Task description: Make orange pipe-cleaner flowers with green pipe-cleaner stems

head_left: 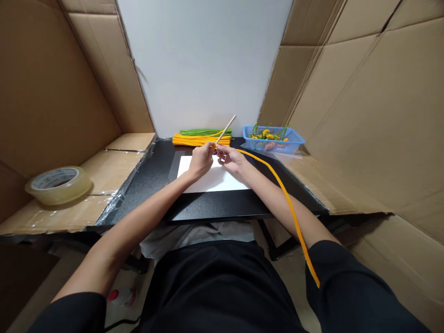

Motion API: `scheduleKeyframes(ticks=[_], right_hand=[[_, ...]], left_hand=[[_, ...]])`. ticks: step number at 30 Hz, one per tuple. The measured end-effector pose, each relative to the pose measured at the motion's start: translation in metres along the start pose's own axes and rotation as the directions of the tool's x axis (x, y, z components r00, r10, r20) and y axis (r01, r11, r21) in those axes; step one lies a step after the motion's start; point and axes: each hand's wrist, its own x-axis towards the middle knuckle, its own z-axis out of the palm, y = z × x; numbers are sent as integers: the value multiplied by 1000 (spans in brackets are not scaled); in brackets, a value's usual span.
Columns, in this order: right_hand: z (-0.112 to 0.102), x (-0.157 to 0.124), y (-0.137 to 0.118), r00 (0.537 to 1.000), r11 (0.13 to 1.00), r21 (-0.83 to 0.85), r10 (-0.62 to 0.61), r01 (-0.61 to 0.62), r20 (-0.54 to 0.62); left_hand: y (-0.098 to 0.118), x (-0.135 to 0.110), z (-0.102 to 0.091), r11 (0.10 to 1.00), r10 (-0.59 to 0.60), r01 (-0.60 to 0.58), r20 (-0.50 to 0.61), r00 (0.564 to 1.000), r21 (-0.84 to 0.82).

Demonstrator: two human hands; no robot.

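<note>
My left hand (pixel 202 159) is closed around the lower part of a thin wooden stick (pixel 226 128), which slants up to the right. Close against it, my right hand (pixel 231 158) pinches an orange pipe cleaner (pixel 285 194) near the stick's lower end. From there the pipe cleaner's long free part arches right and hangs down over my right forearm. Whether its other end is wound on the stick is hidden by my fingers. Beneath both hands lies a white sheet (pixel 215 181) on the black table (pixel 145 196).
Bundles of orange pipe cleaners (pixel 187 139) and green pipe cleaners (pixel 204 132) lie behind my hands. At the back right, a blue basket (pixel 294 142) holds orange and green pieces. A tape roll (pixel 58 185) rests on cardboard at left. Cardboard walls (pixel 378 115) flank the table.
</note>
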Motion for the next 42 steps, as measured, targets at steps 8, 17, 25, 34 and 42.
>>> scheduleKeyframes(ticks=[8, 17, 25, 34, 42], right_hand=[[-11, 2, -6, 990, 999, -10, -48, 50, 130], [-17, 6, -9, 980, 997, -49, -43, 54, 195], [-14, 9, 2, 996, 995, -75, -60, 65, 63], [-8, 5, 2, 995, 995, -50, -85, 87, 42], [-14, 7, -1, 988, 995, -59, -72, 81, 136]], left_hand=[[-5, 16, -11, 648, -68, 304, 345, 936, -698], [-10, 18, -16, 551, -62, 490, 552, 831, -676], [-1, 4, -11, 996, 79, -82, 82, 994, 43], [0, 6, -6, 995, -48, 49, 5, 999, -89], [-13, 15, -4, 772, -151, 244, 204, 967, -587]])
